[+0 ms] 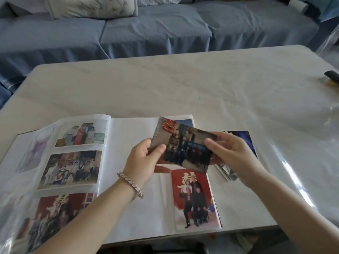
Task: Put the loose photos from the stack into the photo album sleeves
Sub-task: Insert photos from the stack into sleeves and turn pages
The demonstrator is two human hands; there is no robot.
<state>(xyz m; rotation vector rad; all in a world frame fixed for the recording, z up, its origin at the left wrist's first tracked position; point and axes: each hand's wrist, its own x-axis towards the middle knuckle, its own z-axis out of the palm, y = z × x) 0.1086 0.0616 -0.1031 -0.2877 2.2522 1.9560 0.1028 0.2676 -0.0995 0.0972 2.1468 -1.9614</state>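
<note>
Both hands hold one photo [185, 145] above the album [139, 208]: left hand [145, 158] pinches its left edge, right hand [233, 153] its right edge. Left-page sleeves under the left forearm look filled, one portrait photo [194, 198] sits below the hands, stack [244, 143] behind the right hand remains, so partway done

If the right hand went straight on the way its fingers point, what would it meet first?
Likely the left hand, which grips the other end of the photo that the right hand pinches; depth unclear.
</note>
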